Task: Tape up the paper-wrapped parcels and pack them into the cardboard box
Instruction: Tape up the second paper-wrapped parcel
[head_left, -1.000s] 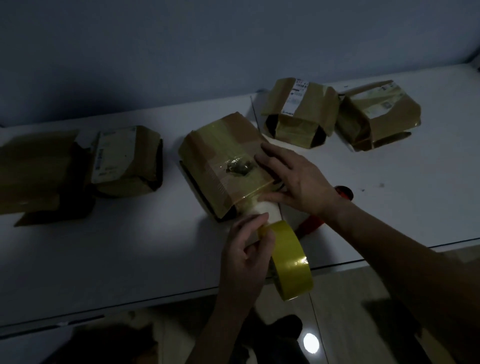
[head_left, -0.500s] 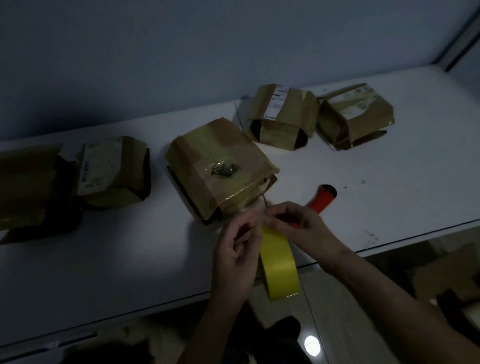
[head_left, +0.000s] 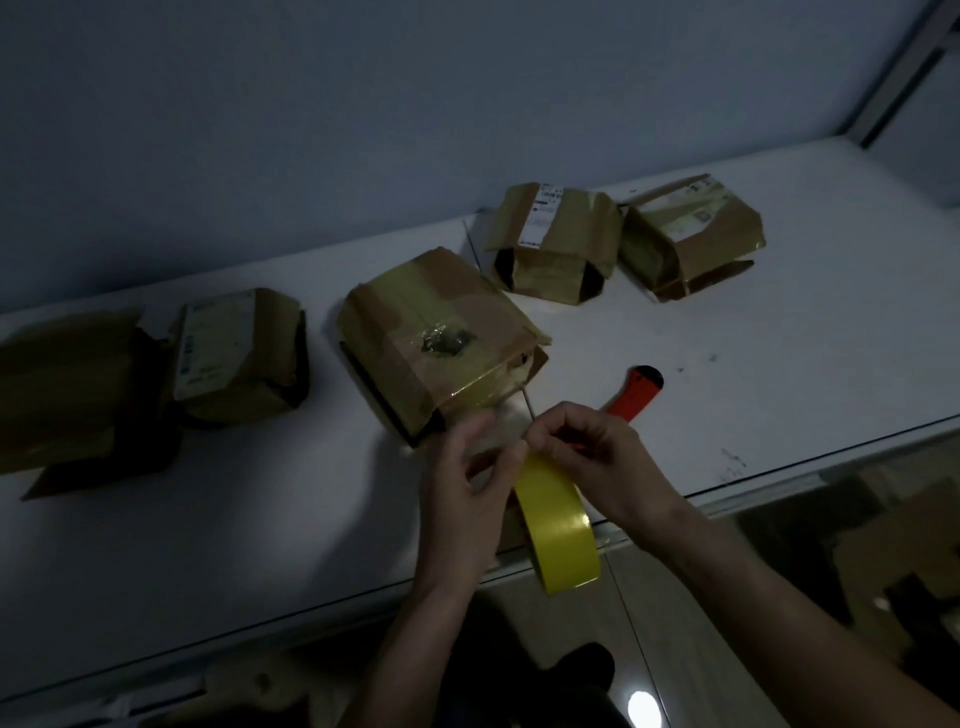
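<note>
A brown paper-wrapped parcel with shiny tape and a dark torn patch lies mid-table. A strip of clear tape runs from its near edge to a yellow tape roll at the table's front edge. My left hand holds the roll from the left. My right hand pinches the tape at the roll's top. Two more parcels stand behind: one with a white label, one further right. Another labelled parcel sits at the left.
An open cardboard box lies on its side at the far left of the white table. A red-handled cutter lies just behind my right hand. A wall runs along the table's back. Floor and dark shapes show below the front edge.
My right hand left the top of the middle parcel and came down to the tape roll, where it now pinches the tape. The roll stayed in my left hand.
</note>
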